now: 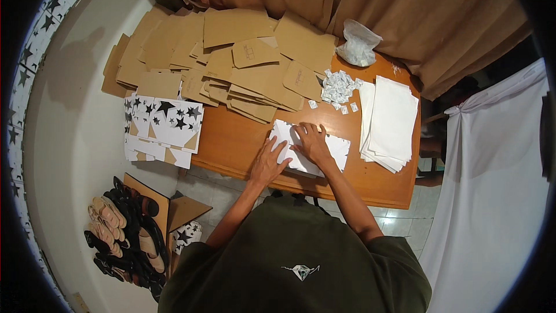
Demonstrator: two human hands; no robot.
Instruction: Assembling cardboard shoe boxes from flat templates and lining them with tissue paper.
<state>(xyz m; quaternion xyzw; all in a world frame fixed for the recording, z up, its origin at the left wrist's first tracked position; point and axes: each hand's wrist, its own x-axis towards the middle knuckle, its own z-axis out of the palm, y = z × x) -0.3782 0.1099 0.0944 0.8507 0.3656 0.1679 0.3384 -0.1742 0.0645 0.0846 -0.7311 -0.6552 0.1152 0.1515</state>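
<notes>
My left hand [270, 161] and my right hand [311, 141] both press flat, fingers spread, on a white flat sheet of cut card [340, 149] lying near the front edge of the orange-brown wooden table [231, 139]. Neither hand grips anything. Just beyond my right hand lies a small heap of little white packets [337, 87]. A stack of white paper sheets [391, 122] sits to the right of my hands.
Many flat brown cardboard blanks [231, 58] cover the table's far left. White card with black stars [165, 124] hangs over the left edge. A clear plastic bag [359, 43] lies at the back. Sandals fill a box [130, 232] on the floor. Curtains hang behind.
</notes>
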